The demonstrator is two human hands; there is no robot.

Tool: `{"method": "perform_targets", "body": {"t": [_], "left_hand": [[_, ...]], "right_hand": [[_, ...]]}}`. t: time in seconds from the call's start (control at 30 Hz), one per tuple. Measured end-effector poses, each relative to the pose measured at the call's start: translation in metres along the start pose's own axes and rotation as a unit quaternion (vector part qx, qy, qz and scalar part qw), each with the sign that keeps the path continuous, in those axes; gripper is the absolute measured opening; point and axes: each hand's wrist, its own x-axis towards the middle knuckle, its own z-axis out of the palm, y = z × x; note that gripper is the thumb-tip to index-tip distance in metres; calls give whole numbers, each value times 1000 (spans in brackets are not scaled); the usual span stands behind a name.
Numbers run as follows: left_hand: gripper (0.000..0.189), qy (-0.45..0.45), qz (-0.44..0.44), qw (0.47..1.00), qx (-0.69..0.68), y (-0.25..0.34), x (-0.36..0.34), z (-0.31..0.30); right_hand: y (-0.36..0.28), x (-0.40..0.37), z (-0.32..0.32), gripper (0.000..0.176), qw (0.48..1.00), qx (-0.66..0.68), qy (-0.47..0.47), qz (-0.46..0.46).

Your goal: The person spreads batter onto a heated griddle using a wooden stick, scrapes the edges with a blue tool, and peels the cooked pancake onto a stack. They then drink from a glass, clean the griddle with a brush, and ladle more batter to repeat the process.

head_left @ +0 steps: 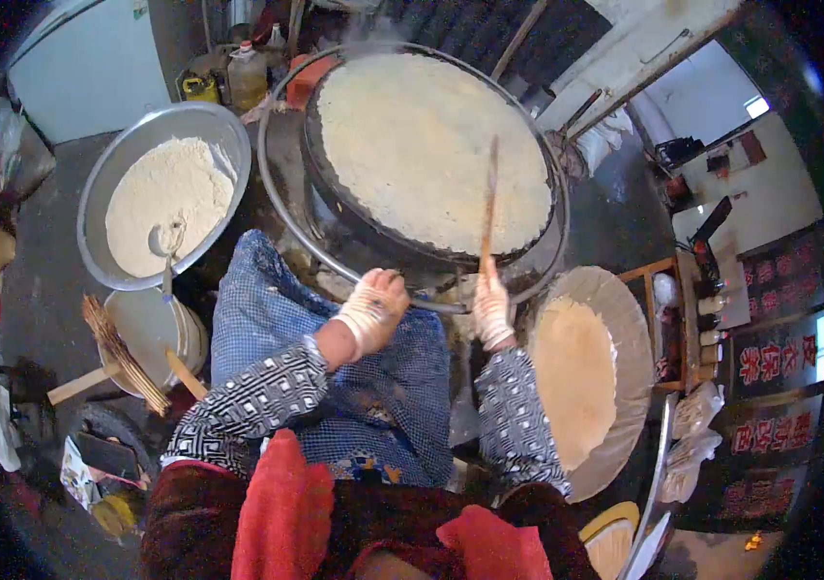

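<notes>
My right hand [492,307], in a whitish glove or wrap, grips a long thin wooden spatula [491,208]. Its blade points away from me, over the right part of a huge round pancake [431,145]. That pancake covers most of a dark round griddle [335,198], with light steam at the far side. My left hand [373,307], wrapped the same way, is closed at the near side of the metal ring [281,208] around the griddle. Its fingers curl inward, and what they hold, if anything, is hidden.
At left, a big metal basin [93,217] holds pale flour or batter and a ladle [162,242]. Below it, a bucket [190,324] carries a bundled-twig brush [122,353]. At right lies a round tray [630,387] with a tan flatbread [572,377]. Blue checked cloth [335,387] covers my lap.
</notes>
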Motion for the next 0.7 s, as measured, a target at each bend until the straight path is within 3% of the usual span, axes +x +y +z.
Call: {"method": "perform_targets", "body": {"t": [0.07,0.17,0.27,0.3,0.37,0.4,0.43,0.5,0.57,0.6,0.63,0.7], "left_hand": [[32,-10,-45,999,-12,36,12,12],[43,-51,-55,996,-37,63,28,22],[39,18,-111,994,11,67,34,25],[39,15,-113,993,11,60,33,36],[30,121,-131,981,-70,39,26,66],[21,130,-120,983,-57,29,21,57],[21,129,-126,982,-58,19,18,54],[19,91,-85,990,-68,-1,9,49],[25,114,-80,989,-44,-20,-1,37],[26,92,-72,992,-54,-31,-5,34],[28,70,-63,994,-63,-43,-8,30],[30,53,-63,995,-55,-66,-17,21]], "right_hand": [[-42,-45,16,40,985,116,-66,108],[-75,-68,10,41,987,85,-98,90],[-100,-84,8,43,986,45,-147,64],[-119,-91,1,44,985,-43,-145,76],[-75,-85,-23,43,953,-212,-115,-182],[-83,-91,-34,43,931,-289,-106,-197],[-92,-97,-48,46,890,-425,-129,-109],[-76,-96,-81,50,869,-463,-145,-93],[-74,-96,-96,56,872,-443,-132,-158],[-74,-91,-95,60,877,-385,-139,-252],[-73,-86,-95,60,878,-381,-144,-250],[-70,-79,-96,63,774,-593,-180,-131]]}}
